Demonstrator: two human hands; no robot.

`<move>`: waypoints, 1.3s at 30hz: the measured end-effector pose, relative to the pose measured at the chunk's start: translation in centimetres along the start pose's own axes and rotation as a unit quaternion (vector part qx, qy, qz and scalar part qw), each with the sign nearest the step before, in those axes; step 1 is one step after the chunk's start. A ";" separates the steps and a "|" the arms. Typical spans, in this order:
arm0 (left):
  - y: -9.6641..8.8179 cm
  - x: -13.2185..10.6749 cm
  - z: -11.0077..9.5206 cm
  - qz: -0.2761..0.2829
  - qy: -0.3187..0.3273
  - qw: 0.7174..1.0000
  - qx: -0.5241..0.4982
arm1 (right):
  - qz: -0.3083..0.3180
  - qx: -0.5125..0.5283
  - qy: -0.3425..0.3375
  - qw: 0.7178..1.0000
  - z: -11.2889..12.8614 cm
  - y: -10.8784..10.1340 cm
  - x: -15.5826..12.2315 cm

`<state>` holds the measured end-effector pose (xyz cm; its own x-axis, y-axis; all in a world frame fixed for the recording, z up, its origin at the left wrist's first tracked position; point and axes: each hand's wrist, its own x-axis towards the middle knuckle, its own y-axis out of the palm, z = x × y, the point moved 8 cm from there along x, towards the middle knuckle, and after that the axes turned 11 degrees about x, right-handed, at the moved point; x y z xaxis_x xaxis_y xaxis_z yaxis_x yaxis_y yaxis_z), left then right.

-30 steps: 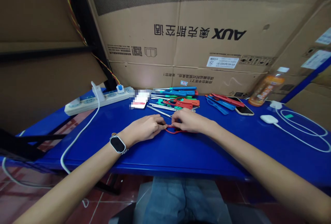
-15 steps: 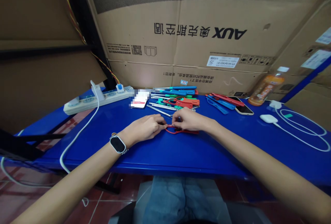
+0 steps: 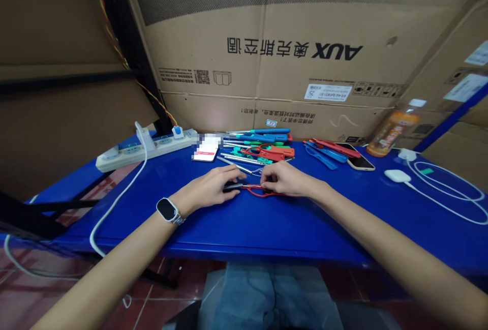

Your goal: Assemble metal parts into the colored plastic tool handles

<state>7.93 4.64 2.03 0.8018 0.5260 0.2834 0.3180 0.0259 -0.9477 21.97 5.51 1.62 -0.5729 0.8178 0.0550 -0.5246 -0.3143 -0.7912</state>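
My left hand (image 3: 213, 186), with a watch on its wrist, has thumb and fingers around a dark slim rod (image 3: 232, 186) with a lighter metallic end. The rod points right, toward a red piece with a thin loop (image 3: 256, 193) lying low over the table. My right hand (image 3: 281, 178) pinches the red piece at its right part; the fingers cover much of it. Just beyond both hands lies a pile of long-nosed lighters (image 3: 272, 137) with blue, green and red handles and metal tubes. A loose metal tube (image 3: 236, 164) is closest to my left fingers.
A phone with a lit screen (image 3: 206, 148) lies left of the pile, near a white power strip (image 3: 152, 148). To the right are red and blue plastic shells (image 3: 328, 153), another phone (image 3: 360, 163), an orange drink bottle (image 3: 394, 129) and a white charger cable (image 3: 450, 200). Cardboard (image 3: 285, 15) stands behind.
My left hand has shifted slightly left and its fingers have spread from a pinch at the red loop; the dark rod now shows in it. My right hand has moved slightly right.
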 end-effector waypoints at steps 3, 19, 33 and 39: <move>0.1 0.1 0.4 0.012 -0.006 0.999 -0.036 | -0.004 0.000 -0.012 1.000 0.1 -0.3 -0.7; -0.2 0.3 -0.3 -0.023 0.004 0.998 -0.066 | -0.129 -0.090 -0.007 0.988 2.7 0.9 -0.6; -0.1 0.4 -0.1 -0.045 -0.019 0.991 -0.124 | -0.163 -0.060 -0.074 0.982 2.5 1.6 -1.1; -0.2 0.4 -0.2 -0.049 -0.014 0.992 -0.118 | -0.166 -0.152 -0.076 0.971 3.5 2.2 -1.3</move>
<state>8.29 4.65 2.32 0.7478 0.5540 0.3660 0.5068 -0.1200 -0.8537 19.32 2.01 1.93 -0.5022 0.7621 0.4086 -0.4995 0.1301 -0.8565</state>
